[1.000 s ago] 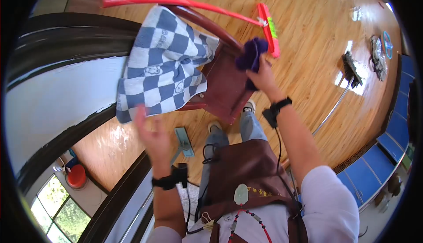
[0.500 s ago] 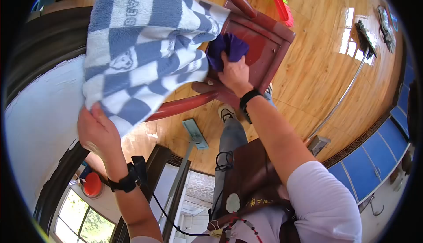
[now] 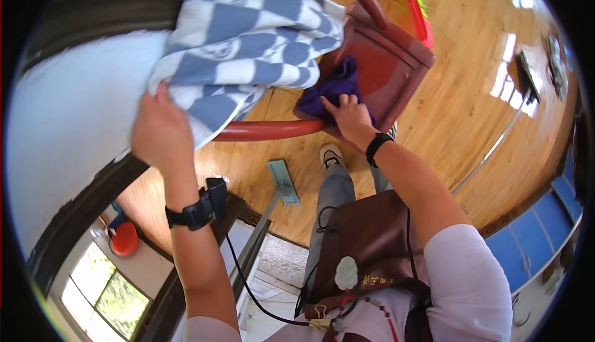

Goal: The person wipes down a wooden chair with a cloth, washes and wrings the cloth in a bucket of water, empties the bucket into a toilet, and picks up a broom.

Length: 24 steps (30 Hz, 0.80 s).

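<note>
A person's left hand (image 3: 162, 134) is gripping a checkered towel (image 3: 232, 26) by its edge, while the right hand (image 3: 352, 120), fingers curling into a purple cloth (image 3: 341, 81), is pressing it onto a maroon chair's seat (image 3: 387, 66); both fabrics are looking soft, light, probably best gathered by a fold.

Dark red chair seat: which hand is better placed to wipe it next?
Likely the right hand: it holds a crumpled purple cloth against the seat. The left hand grips a blue-and-white checkered towel, away from the seat.
</note>
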Available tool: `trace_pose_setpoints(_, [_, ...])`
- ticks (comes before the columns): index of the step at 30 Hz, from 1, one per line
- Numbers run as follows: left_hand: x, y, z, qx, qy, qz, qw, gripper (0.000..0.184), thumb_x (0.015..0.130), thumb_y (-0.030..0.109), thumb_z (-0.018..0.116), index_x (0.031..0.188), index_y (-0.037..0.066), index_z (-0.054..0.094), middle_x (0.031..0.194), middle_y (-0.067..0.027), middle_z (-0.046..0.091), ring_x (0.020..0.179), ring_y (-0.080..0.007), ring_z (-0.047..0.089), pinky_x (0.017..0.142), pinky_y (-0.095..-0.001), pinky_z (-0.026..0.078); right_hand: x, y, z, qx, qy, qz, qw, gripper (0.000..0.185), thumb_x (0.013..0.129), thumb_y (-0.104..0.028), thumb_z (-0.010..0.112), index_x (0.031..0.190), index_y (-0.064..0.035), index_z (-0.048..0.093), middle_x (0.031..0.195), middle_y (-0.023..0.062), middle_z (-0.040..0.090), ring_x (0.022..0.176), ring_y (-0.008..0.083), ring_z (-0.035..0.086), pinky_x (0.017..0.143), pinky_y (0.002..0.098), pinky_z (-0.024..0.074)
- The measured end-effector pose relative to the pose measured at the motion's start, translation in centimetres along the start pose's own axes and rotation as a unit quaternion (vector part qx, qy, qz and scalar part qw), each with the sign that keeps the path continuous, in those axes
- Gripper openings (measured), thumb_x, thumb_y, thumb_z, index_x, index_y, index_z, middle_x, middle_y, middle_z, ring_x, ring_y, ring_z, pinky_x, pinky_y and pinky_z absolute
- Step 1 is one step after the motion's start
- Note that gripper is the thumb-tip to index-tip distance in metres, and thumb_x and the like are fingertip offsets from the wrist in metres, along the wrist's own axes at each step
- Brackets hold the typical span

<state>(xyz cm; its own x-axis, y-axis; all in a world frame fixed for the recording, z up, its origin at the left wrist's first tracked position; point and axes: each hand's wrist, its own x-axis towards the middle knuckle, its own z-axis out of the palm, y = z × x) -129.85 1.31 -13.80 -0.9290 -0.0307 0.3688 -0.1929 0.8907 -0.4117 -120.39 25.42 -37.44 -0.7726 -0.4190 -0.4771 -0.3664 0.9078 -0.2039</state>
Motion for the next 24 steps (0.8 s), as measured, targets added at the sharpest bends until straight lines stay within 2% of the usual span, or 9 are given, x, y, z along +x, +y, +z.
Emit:
trace_pose_setpoints(4, [-0.2, -0.3, 0.2, -0.047, 0.036, 0.031, 0.998, 0.032, 0.089, 0.035, 0.052, 0.069, 0.011, 0.055, 0.056, -0.0128, 0.055, 0.050, -0.0338, 0.055, 0.045, -0.0443, 0.041, -0.5, 2.1, -1.3, -0.023, -0.081, -0.003, 0.996, 0.055, 0.084, -0.023, 0.052, 0.137, -0.0323, 0.038, 0.109, 0.0086, 0.051, 0.097, 0.0252, 0.053, 0.073, 0.0344, 0.0496])
trace_pose_setpoints(6, [0.2, -0.2, 0.2, -0.049, 0.046, 0.019, 0.998, 0.031, 0.088, 0.035, 0.054, 0.068, 0.012, 0.054, 0.055, -0.0112, 0.055, 0.048, -0.0321, 0.055, 0.044, -0.0430, 0.041, -2.5, 3.9, -2.8, -0.087, -0.141, -0.034, 0.985, 0.055, 0.081, -0.023, 0.057, 0.133, -0.0341, 0.044, 0.109, 0.0090, 0.053, 0.099, 0.0261, 0.054, 0.077, 0.0357, 0.0496])
trace_pose_setpoints(10, [0.0, -0.3, -0.3, -0.081, 0.076, 0.026, 0.994, 0.028, 0.082, 0.030, 0.062, 0.065, 0.012, 0.049, 0.057, -0.0046, 0.053, 0.051, -0.0234, 0.056, 0.045, -0.0354, 0.044, -6.4, 9.4, -4.1, -0.065, -0.224, -0.047, 0.971, 0.049, 0.071, -0.023, 0.065, 0.118, -0.0317, 0.059, 0.108, 0.0106, 0.058, 0.102, 0.0262, 0.056, 0.082, 0.0372, 0.0486])
trace_pose_setpoints(12, [-0.1, -0.4, 0.1, -0.108, 0.103, 0.048, 0.988, 0.027, 0.081, 0.029, 0.063, 0.066, 0.012, 0.048, 0.057, -0.0043, 0.053, 0.052, -0.0234, 0.056, 0.045, -0.0349, 0.044, -6.2, 9.9, -5.9, -0.030, -0.198, 0.003, 0.980, 0.045, 0.069, -0.026, 0.066, 0.114, -0.0301, 0.062, 0.103, 0.0110, 0.061, 0.098, 0.0262, 0.058, 0.080, 0.0385, 0.0487])
trace_pose_setpoints(14, [-0.3, -0.2, -0.2, -0.103, 0.088, 0.045, 0.990, 0.027, 0.081, 0.029, 0.063, 0.066, 0.012, 0.048, 0.057, -0.0041, 0.053, 0.053, -0.0231, 0.057, 0.046, -0.0339, 0.045, -5.2, 8.0, -8.8, 0.127, -0.046, 0.037, 0.990, 0.048, 0.068, -0.029, 0.066, 0.116, -0.0280, 0.060, 0.093, 0.0108, 0.062, 0.093, 0.0265, 0.060, 0.078, 0.0414, 0.0481])
trace_pose_setpoints(16, [-0.2, -0.2, 0.3, -0.120, 0.118, 0.039, 0.985, 0.027, 0.080, 0.029, 0.064, 0.066, 0.012, 0.049, 0.058, -0.0041, 0.054, 0.053, -0.0230, 0.057, 0.046, -0.0331, 0.045, -2.3, 5.0, -9.6, 0.109, 0.029, -0.001, 0.994, 0.051, 0.068, -0.032, 0.067, 0.118, -0.0258, 0.058, 0.085, 0.0110, 0.062, 0.089, 0.0258, 0.061, 0.077, 0.0418, 0.0472])
trace_pose_setpoints(18, [-0.2, -0.2, 0.2, -0.121, 0.117, 0.043, 0.985, 0.027, 0.080, 0.029, 0.064, 0.066, 0.012, 0.049, 0.058, -0.0043, 0.054, 0.053, -0.0232, 0.057, 0.046, -0.0330, 0.045, 1.5, 1.4, -8.5, 0.070, 0.061, -0.080, 0.992, 0.054, 0.069, -0.034, 0.066, 0.121, -0.0256, 0.055, 0.088, 0.0093, 0.061, 0.092, 0.0260, 0.060, 0.076, 0.0409, 0.0468])
trace_pose_setpoints(20, [-0.2, 0.0, 0.3, -0.104, 0.125, 0.050, 0.985, 0.028, 0.081, 0.030, 0.063, 0.066, 0.012, 0.049, 0.058, -0.0046, 0.053, 0.052, -0.0243, 0.056, 0.045, -0.0337, 0.044, 4.4, -1.9, -3.9, 0.022, 0.021, -0.126, 0.992, 0.055, 0.069, -0.031, 0.066, 0.123, -0.0273, 0.053, 0.096, 0.0090, 0.059, 0.095, 0.0274, 0.058, 0.075, 0.0395, 0.0463])
trace_pose_setpoints(24, [-0.5, -0.3, 0.7, -0.085, 0.113, 0.071, 0.987, 0.028, 0.081, 0.031, 0.063, 0.066, 0.012, 0.049, 0.057, -0.0048, 0.052, 0.051, -0.0253, 0.055, 0.045, -0.0346, 0.043, 4.8, -1.5, -2.9, 0.048, -0.040, -0.137, 0.989, 0.062, 0.072, -0.024, 0.064, 0.131, -0.0288, 0.045, 0.106, 0.0139, 0.055, 0.096, 0.0312, 0.056, 0.073, 0.0396, 0.0482])
